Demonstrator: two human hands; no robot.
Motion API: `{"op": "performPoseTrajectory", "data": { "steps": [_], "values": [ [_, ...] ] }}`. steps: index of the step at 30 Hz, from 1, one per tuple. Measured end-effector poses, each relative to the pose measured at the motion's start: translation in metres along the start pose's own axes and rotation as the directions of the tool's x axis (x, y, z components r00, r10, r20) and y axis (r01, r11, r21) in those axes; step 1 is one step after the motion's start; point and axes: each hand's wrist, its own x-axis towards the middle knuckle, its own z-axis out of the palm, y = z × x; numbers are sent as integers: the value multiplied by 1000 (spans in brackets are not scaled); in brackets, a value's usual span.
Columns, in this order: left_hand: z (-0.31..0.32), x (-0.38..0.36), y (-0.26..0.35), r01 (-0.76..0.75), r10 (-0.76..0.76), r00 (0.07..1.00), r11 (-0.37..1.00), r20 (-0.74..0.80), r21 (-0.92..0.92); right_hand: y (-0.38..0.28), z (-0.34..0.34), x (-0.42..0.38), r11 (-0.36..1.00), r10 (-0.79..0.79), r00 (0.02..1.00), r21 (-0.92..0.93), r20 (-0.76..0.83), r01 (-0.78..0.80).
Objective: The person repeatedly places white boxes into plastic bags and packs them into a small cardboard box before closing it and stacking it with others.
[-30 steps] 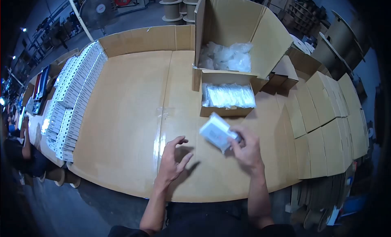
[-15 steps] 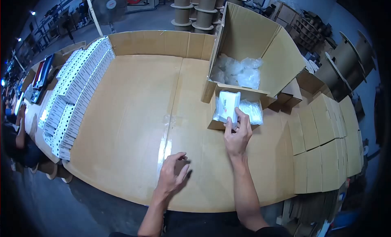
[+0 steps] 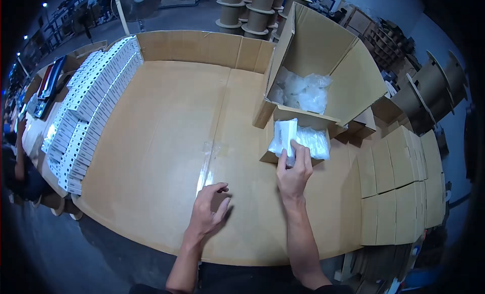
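Observation:
Between the thumb and fingers of my right hand is a small white box, tilted over the left part of a small open carton. Clear plastic-wrapped packets fill the right part of that carton. My left hand hovers over the cardboard-covered table with its fingers apart and holds nothing. Behind the small carton stands a larger open carton with crumpled clear plastic bags inside.
Rows of stacked white boxes line the table's left side. Closed brown cartons are stacked at the right. Beyond the left edge a person is partly visible. Large spools stand at the back right.
The white box has turned in my right hand and now shows a narrower side. My left hand has stayed open in nearly the same place. The whole view has shifted slightly.

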Motion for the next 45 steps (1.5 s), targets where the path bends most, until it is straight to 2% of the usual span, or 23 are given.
{"op": "performPoseTrajectory", "data": {
  "steps": [5, 9, 12, 13, 15, 16, 17, 18, 20, 23, 25, 26, 27, 28, 30, 31, 32, 34, 35, 38, 39, 44, 45],
  "values": [
    [2, 4, 3, 28, -28, 1000, 1000, 0, -10, -3, 7, 15, 995, 50, 986, -96, 158, -35],
    [11, 35, 23, -129, 130, 991, 991, -20, 39, -3, 12, 25, 983, 51, 958, -182, 282, 1],
    [28, 71, 44, -99, 99, 995, 995, -28, 9, 10, 28, 15, 937, 176, 872, -350, 456, -5],
    [37, 83, 45, -114, 114, 993, 994, -30, 2, 13, 29, 15, 921, 168, 832, -385, 528, 58],
    [57, 104, 35, -131, 130, 991, 991, -38, -14, 12, 27, 12, 924, 49, 896, -360, 441, 126],
    [64, 111, 29, -99, 97, 995, 992, -35, -79, 12, 26, 7, 923, -7, 917, -351, 399, 160],
    [71, 118, 22, -70, 67, 997, 987, -27, -145, 22, 28, -1, 933, -36, 897, -307, 441, 188],
    [78, 125, 17, -45, 43, 999, 977, -15, -210, 22, 23, -3, 917, 52, 824, -353, 564, 184],
    [86, 131, 7, 21, -8, 998, 974, 55, -226, 26, 23, -12, 958, -10, 879, -248, 477, 145],
    [97, 136, 4, 138, -87, 982, 938, 170, -317, 29, 3, -1, 941, -50, 830, -251, 555, 225],
    [110, 142, 0, 67, -38, 989, 975, 140, -214, 41, -34, 16, 987, 127, 848, 18, 515, -159],
    [115, 141, -3, 41, -22, 992, 987, 122, -158, 49, -46, 17, 973, 197, 909, 42, 367, -227],
    [115, 143, 6, 67, -43, 991, 979, 124, -195, 57, -57, 17, 955, 260, 943, 87, 207, -283],
    [119, 145, 5, 59, -42, 993, 987, 112, -150, 65, -65, 16, 969, 246, 961, -5, -129, -249],
    [128, 150, -2, 40, -35, 995, 998, 95, -51, 104, -63, 15, 966, 242, 961, -66, -133, -252],
    [130, 152, 0, -33, 33, 997, 999, 68, -12, 122, -58, 18, 961, 269, 959, -34, -89, -273],
    [128, 156, 2, -35, 35, 994, 999, 106, -8, 140, -54, 21, 955, 296, 954, -5, -45, -296],
    [120, 160, 3, -25, 24, 983, 1000, 182, 1, 164, -48, 28, 903, 373, 912, 159, 172, -399],
    [118, 157, 5, -58, 56, 985, 998, 164, 7, 172, -48, 30, 920, 349, 906, 95, 239, -379],
    [114, 154, -5, -143, 128, 975, 987, 180, 70, 167, -61, 28, 926, 377, 893, -76, 244, -370],
    [107, 149, -2, -123, 105, 972, 989, 210, 76, 159, -71, 21, 930, 357, 896, -15, 265, -366],
    [61, 83, 29, 1, -18, 944, 999, 329, 54, 98, -129, -46, 856, 514, 794, -143, 324, -496],
    [50, 69, 41, 166, -199, 896, 979, 398, 115, 87, -139, -59, 834, 549, 765, -155, 337, -530]
  ]
}}
